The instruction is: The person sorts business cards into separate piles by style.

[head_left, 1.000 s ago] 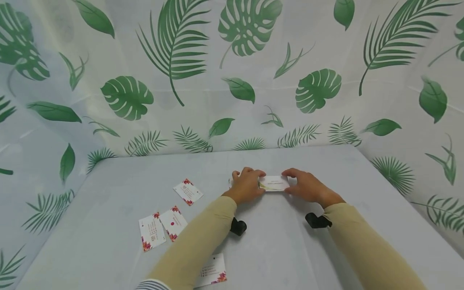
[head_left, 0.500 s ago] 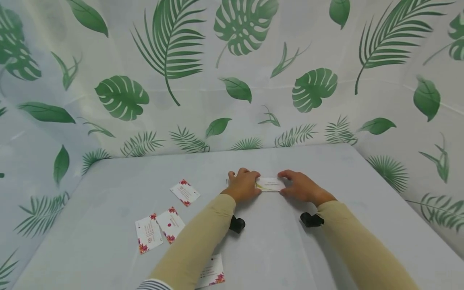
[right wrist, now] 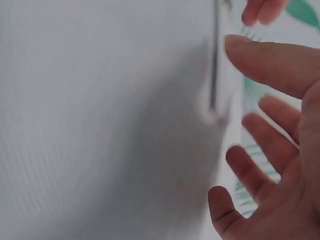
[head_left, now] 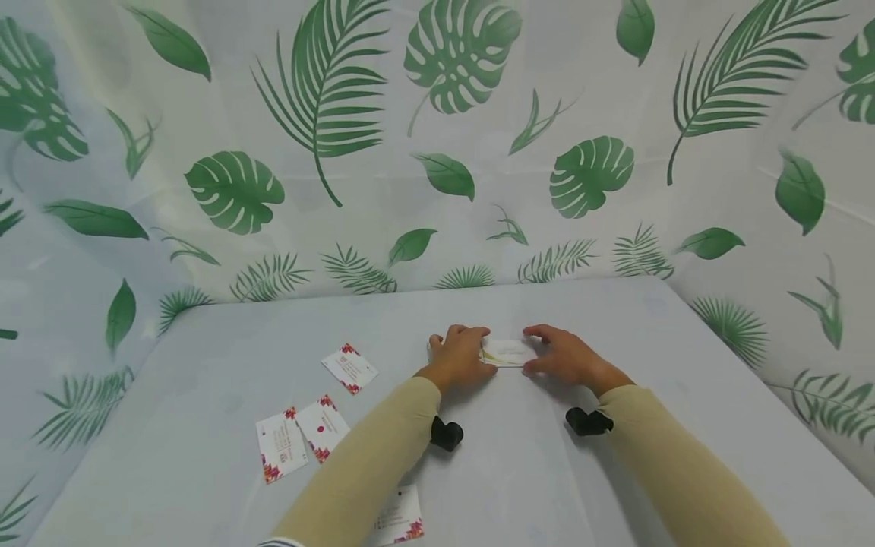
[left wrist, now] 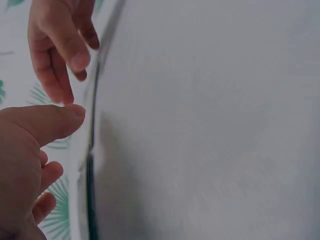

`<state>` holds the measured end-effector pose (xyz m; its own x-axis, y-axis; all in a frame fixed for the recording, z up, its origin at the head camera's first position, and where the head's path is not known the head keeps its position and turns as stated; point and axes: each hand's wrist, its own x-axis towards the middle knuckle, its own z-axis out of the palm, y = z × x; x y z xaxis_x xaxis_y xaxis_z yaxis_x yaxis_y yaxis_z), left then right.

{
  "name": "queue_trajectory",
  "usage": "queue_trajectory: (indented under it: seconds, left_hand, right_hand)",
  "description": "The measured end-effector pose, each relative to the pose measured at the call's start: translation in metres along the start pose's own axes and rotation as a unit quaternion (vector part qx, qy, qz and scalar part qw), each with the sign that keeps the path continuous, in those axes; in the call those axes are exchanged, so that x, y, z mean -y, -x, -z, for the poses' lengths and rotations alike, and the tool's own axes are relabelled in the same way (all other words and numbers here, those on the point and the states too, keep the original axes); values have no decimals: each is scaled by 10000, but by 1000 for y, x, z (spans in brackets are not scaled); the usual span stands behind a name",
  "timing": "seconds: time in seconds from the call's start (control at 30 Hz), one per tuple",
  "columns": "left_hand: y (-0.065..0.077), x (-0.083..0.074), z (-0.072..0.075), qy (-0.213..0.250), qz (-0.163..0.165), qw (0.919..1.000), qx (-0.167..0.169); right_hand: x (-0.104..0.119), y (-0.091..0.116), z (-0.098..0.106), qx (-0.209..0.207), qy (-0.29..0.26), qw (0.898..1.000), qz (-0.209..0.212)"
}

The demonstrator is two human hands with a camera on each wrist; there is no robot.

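Note:
In the head view, a white business card [head_left: 509,353] with a yellow-green curve lies flat near the back of the table between both hands. My left hand [head_left: 459,357] is over its left end, thumb in front and fingers behind. The left wrist view shows that hand's thumb [left wrist: 60,122] extended, with a small gap to the thin card edge. My right hand [head_left: 567,357] stands at the card's right end, thumb and fingers spread apart; in the right wrist view its fingers [right wrist: 270,145] are loose. Something white shows partly behind my left hand, mostly hidden.
Several white cards with red and orange flower corners lie on the left: one card [head_left: 349,368] farther back, another card [head_left: 282,446] overlapping a neighbouring card [head_left: 323,427]. A further card [head_left: 402,516] is partly under my left sleeve. A leaf-patterned cloth [head_left: 369,190] hangs behind the table.
The fingers of both hands have loosened around the card's ends, the right hand more plainly. The card stays in nearly the same place; the head view has shifted slightly.

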<state>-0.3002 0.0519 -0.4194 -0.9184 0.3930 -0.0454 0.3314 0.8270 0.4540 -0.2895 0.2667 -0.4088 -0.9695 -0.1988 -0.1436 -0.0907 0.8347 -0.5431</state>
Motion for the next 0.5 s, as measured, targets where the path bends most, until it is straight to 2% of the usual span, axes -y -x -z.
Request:
queue_trajectory:
  seconds: [0.1, 0.23, 0.37, 0.5]
  left_hand:
    - [12, 3, 4, 259, -113, 9996, 4]
    - [35, 12, 19, 455, -347, 9984, 46]
    - [61, 27, 33, 729, -578, 9955, 163]
    - [87, 50, 44, 1018, -627, 9926, 186]
  right_hand:
    - [7, 9, -1, -207, -74, 9997, 110]
    - [24, 23, -2, -350, -171, 9980, 504]
    - [47, 34, -10, -287, -267, 9960, 800]
    - [69, 40, -26, -187, -353, 9940, 1014]
